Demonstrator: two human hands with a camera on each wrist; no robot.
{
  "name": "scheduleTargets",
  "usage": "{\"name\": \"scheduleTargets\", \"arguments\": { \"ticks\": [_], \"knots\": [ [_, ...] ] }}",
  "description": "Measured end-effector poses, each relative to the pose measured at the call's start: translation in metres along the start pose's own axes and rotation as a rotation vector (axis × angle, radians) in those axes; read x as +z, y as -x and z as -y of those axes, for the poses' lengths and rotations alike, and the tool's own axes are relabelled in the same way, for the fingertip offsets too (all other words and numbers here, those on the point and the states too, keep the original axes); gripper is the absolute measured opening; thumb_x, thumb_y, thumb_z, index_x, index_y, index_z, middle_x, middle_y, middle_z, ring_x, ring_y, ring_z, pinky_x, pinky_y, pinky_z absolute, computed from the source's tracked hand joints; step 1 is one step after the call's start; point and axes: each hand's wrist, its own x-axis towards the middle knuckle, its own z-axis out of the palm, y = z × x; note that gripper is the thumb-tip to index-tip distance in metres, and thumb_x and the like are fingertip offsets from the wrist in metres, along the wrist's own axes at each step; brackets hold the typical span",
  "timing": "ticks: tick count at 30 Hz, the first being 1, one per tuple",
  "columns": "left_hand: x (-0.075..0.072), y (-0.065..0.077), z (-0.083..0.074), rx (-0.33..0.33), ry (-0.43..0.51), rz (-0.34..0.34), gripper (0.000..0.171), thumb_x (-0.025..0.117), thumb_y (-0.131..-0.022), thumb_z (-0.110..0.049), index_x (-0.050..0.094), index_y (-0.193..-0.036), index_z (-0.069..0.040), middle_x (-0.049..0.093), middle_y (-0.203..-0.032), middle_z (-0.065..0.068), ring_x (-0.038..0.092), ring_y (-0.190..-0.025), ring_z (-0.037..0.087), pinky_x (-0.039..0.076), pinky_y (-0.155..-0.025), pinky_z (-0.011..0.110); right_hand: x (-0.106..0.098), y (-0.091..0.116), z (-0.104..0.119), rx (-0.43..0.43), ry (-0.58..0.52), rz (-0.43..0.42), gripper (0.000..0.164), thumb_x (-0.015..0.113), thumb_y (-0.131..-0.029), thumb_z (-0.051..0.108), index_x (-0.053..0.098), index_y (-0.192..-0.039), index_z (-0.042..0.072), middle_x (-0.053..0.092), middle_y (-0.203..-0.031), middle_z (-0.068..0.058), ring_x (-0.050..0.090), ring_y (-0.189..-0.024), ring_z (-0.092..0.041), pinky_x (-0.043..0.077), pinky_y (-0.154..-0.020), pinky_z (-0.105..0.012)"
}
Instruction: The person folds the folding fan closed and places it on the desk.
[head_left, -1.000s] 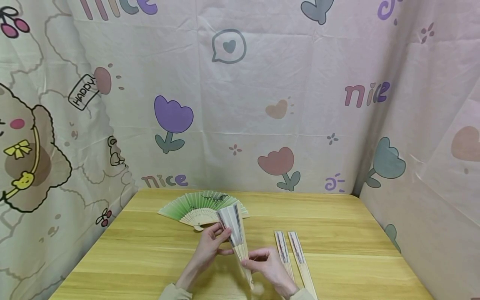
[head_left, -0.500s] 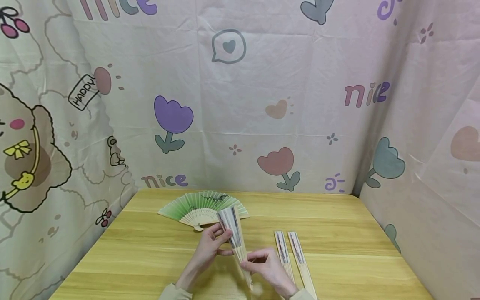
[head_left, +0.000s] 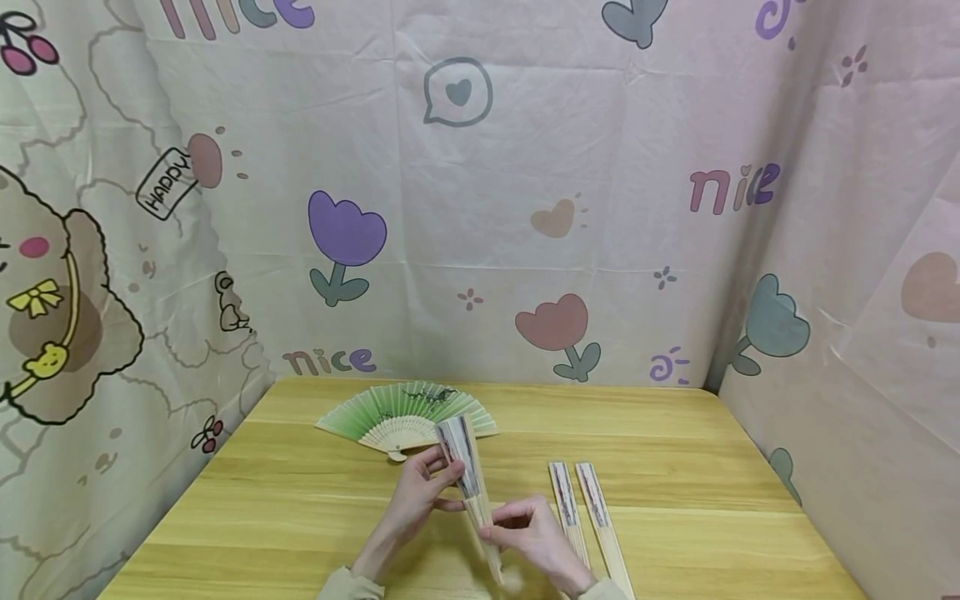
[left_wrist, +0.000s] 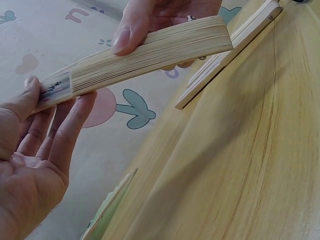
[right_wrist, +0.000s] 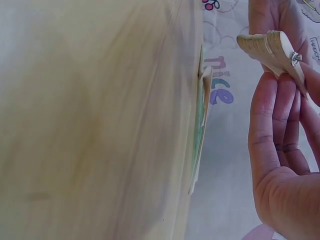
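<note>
A folding fan (head_left: 474,475) with pale wooden ribs and a whitish, dark-patterned leaf is held tilted above the table, nearly folded. My left hand (head_left: 418,492) pinches its leaf end between thumb and fingers. Lower down, my right hand (head_left: 536,533) grips the ribs near the pivot. In the left wrist view the stacked ribs of the fan (left_wrist: 150,52) lie close together between both hands. The right wrist view shows the rib end of the fan (right_wrist: 272,50) and its metal pivot, with fingers of the right hand (right_wrist: 285,150) under it.
A green fan (head_left: 408,417) lies spread on the wooden table (head_left: 262,500) toward the back left. Two folded fans (head_left: 567,504) lie side by side at the right, close to the right hand. A patterned cloth (head_left: 480,208) hangs behind the table.
The held fan has narrowed, its ribs and leaf drawing closer together. Its top has dipped slightly. Both hands stay nearly in place, and the fans on the table have not moved.
</note>
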Motion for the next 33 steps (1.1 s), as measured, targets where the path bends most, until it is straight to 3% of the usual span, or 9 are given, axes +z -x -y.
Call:
{"name": "scheduleTargets", "arguments": {
  "ticks": [12,20,26,33],
  "knots": [
    [0.0031,0.0001,-0.0022,-0.008,-0.051,0.007,0.047,0.061,-0.101,-0.016,0.046,-0.132,0.016,0.068,-0.102,-0.004,0.069,-0.091,0.012,0.069,-0.071,0.039,-0.0009,0.0002,-0.0002,-0.041,0.043,0.010,0.025,0.075,-0.089,0.009,0.073,-0.099,-0.013,0.069,-0.091,-0.036,0.062,-0.066,0.001,0.057,-0.061,-0.012],
    [0.0021,0.0008,-0.0020,0.028,-0.060,0.041,0.047,0.060,-0.102,-0.015,0.046,-0.132,0.017,0.072,-0.099,-0.008,0.071,-0.088,0.011,0.069,-0.070,0.038,-0.0015,0.0003,-0.0018,-0.064,0.050,0.032,0.026,0.075,-0.088,0.009,0.073,-0.099,-0.014,0.067,-0.090,-0.038,0.062,-0.067,0.002,0.057,-0.060,-0.013],
    [0.0022,0.0004,-0.0019,0.031,-0.051,0.026,0.046,0.062,-0.100,-0.013,0.046,-0.130,0.019,0.073,-0.096,-0.009,0.072,-0.085,0.010,0.069,-0.068,0.034,-0.0015,0.0005,-0.0005,-0.027,0.028,0.035,0.026,0.075,-0.089,0.010,0.073,-0.100,-0.014,0.067,-0.090,-0.037,0.062,-0.066,0.000,0.058,-0.059,-0.013],
    [0.0038,-0.0006,-0.0003,0.036,-0.048,-0.006,0.048,0.064,-0.098,-0.010,0.046,-0.133,0.017,0.073,-0.095,-0.009,0.073,-0.081,0.010,0.068,-0.066,0.029,0.0014,0.0021,0.0010,0.015,-0.017,0.026,0.027,0.075,-0.087,0.005,0.070,-0.103,-0.016,0.069,-0.091,-0.035,0.066,-0.067,-0.004,0.066,-0.062,-0.021]
  ]
}}
